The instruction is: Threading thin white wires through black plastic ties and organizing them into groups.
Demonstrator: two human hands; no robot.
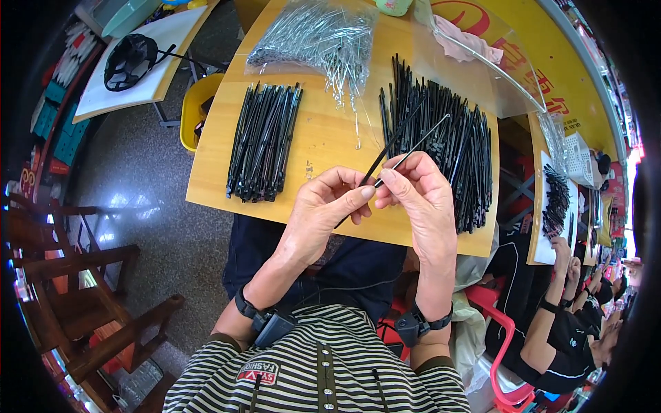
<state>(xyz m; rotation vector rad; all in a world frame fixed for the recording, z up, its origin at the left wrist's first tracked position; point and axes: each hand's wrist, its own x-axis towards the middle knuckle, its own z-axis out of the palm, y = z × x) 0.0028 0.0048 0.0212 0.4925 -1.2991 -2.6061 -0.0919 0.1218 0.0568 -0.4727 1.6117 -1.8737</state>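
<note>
Above the table's front edge, my left hand pinches a thin black strip between thumb and fingers. My right hand, close beside it, has thumb and finger closed on a slim metal rod with a small loop at its far end. Rod and strip meet near my fingertips; whether one sits inside the other I cannot tell. Left of my hands lies a neat bundle of black strips. To the right, a larger, looser pile of black strips covers the table.
A clear plastic bag of metal rods lies at the wooden table's far side. A transparent panel with a pink cloth borders the far right. A yellow bin stands left. Another person's hand is at a neighbouring table.
</note>
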